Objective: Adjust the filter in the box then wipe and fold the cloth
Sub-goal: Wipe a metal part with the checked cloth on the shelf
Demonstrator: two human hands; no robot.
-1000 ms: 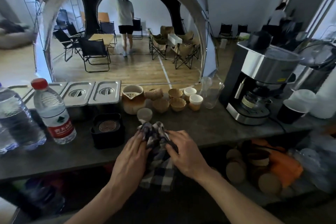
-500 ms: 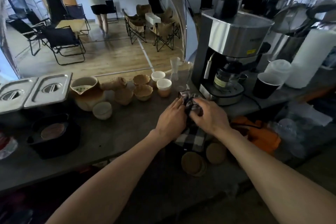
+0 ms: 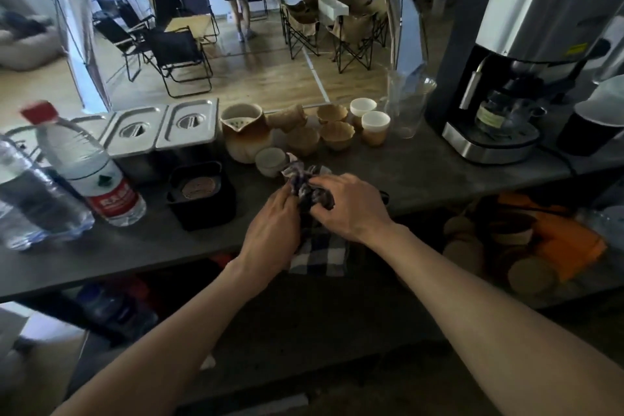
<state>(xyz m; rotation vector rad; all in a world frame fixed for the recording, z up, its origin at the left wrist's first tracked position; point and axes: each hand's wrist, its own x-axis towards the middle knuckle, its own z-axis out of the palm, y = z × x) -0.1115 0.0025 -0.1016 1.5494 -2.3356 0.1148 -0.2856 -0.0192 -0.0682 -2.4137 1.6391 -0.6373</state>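
Note:
A dark blue and white checked cloth [image 3: 320,252] lies bunched on the grey counter [image 3: 422,176] and hangs over its front edge. My left hand [image 3: 273,230] grips its left side and my right hand [image 3: 351,209] grips its crumpled top from the right; the two hands nearly touch. A black box [image 3: 202,209] stands left of my hands, with a round brown filter [image 3: 198,188] lying flat inside it.
Two water bottles [image 3: 94,172] stand at the far left, steel lidded pans [image 3: 162,128] behind the box. A ceramic pitcher [image 3: 244,132], several small cups [image 3: 337,135] and a glass [image 3: 403,108] line the back. A coffee machine [image 3: 516,61] and a black cup [image 3: 587,132] are at the right.
The cloth and both hands have come back left along the counter, from beside the coffee machine to near the pitcher and the box. Both hands kept hold of the cloth.

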